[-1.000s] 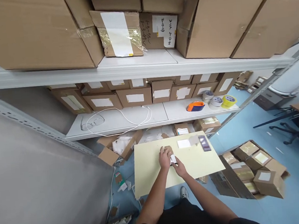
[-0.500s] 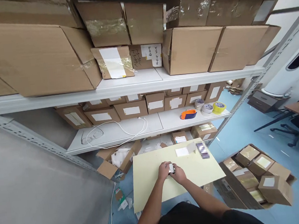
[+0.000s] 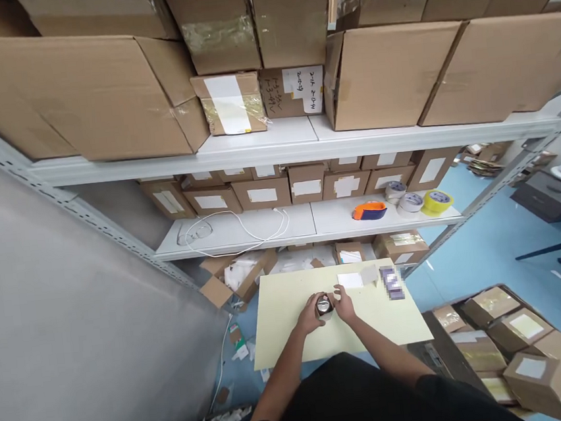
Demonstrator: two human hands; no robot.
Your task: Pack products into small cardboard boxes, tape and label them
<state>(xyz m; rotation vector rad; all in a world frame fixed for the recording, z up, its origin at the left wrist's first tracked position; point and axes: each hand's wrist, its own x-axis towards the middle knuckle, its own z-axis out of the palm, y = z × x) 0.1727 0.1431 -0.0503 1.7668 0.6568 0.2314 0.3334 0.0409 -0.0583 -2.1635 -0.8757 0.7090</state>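
My left hand [image 3: 311,313] is wrapped around a small dark item with a round, shiny silver top [image 3: 324,305], held above the cream tabletop [image 3: 284,303]. Pale flaps or edges show about this item, perhaps a little open box; its exact kind is too small to tell. At its right side is my right hand [image 3: 345,307], fingers apart and forefinger raised; whether its thumb touches the item I cannot tell. Farther back on the table lie a flat white card or box [image 3: 350,280], a grey-white folded piece [image 3: 369,275] and a blurred purple-and-white packet [image 3: 393,283].
Shelves with cardboard boxes [image 3: 261,192] rise behind the table. The middle shelf [image 3: 301,218] bears tape rolls [image 3: 437,202], an orange-and-blue object [image 3: 370,210] and a white cable [image 3: 247,225]. An open carton [image 3: 241,274] stands left; a large box of cartons [image 3: 436,334] stands right.
The item between my hands now shows its round shiny top instead of a pale face. My right hand has loosened and its fingers have spread. The view has shifted.
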